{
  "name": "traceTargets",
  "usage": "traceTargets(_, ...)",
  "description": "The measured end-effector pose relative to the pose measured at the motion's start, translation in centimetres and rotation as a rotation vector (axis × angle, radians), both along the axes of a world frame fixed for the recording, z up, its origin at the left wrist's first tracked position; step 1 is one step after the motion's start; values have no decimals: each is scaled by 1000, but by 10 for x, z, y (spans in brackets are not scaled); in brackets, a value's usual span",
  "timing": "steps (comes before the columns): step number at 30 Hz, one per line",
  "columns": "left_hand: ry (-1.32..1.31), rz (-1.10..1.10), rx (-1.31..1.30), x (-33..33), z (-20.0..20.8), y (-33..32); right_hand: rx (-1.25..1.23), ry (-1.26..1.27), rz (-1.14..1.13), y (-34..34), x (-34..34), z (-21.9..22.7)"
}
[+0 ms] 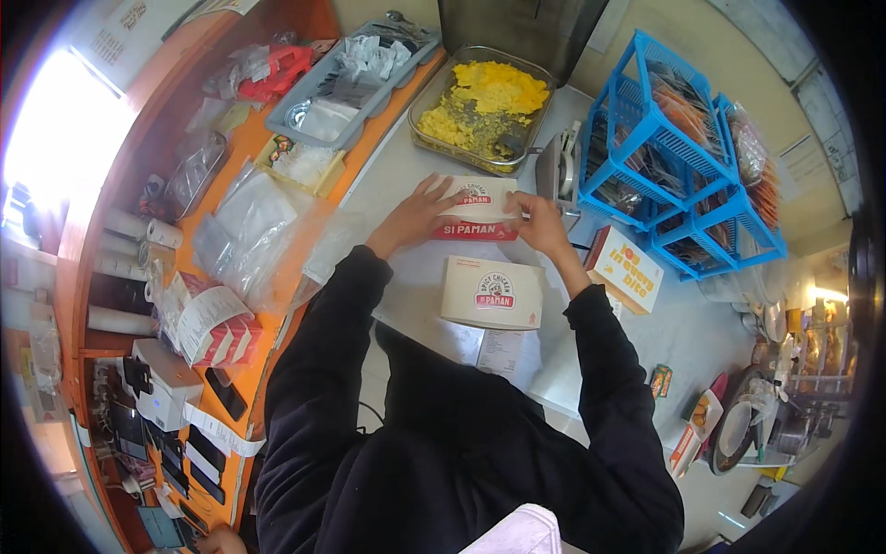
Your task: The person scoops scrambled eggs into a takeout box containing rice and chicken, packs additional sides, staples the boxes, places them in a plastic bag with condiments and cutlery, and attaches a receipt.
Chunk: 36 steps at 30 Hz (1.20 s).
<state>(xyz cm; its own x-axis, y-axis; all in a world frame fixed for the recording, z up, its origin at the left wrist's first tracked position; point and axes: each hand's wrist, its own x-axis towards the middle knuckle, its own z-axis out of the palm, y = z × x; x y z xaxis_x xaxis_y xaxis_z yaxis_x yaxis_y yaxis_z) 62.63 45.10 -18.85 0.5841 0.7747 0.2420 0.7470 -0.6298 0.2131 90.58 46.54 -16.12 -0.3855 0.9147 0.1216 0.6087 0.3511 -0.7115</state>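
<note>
On the metal counter (pixel 406 198), both my hands are at a cardboard food box (pixel 475 228) with a cream lid and red front. My left hand (pixel 413 220) grips its left side, fingers reaching over the lid. At the right side my right hand (pixel 541 224) pinches the edge near the corner. The lid looks folded down; what is inside is hidden. Nearer to me stands a second, closed cream box (pixel 491 294) with a round printed mark. A paper receipt (pixel 500 351) lies partly under that second box.
Behind is a glass tray of yellow rice (pixel 480 102). Blue baskets (pixel 637 198) of packets and a yellow-white box (pixel 626 268) stand right. An orange shelf at left holds a grey cutlery tray (pixel 355 88), plastic bags (pixel 249 231) and phones (pixel 205 457). Another person's hand (pixel 221 540) shows lower left.
</note>
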Motion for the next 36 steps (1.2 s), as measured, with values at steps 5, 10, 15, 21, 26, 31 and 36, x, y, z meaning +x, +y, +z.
traceTargets(5, -73, 20, -81, 4, 4, -4, 60, -31, 36, 2, 5, -5)
traceTargets(10, 25, 42, -103, 9, 8, -12, -97, 29, 18, -24, 5, -9)
traceTargets(15, -24, 5, -54, 16, 3, -28, 141, -12, 165, -28, 19, -28)
traceTargets(21, -51, 51, -83, 22, -4, -25, 132, -194, 202, -41, 26, -11)
traceTargets(26, -100, 200, -58, 28, -5, -41, 68, -658, 313, -137, 14, 40)
traceTargets(31, -593, -16, 422, 78, -6, -138, -1, -497, 373, -127, 25, 9)
traceTargets(36, -276, -368, -84, 106, -34, -222, 89, -308, 407, -99, 32, 13)
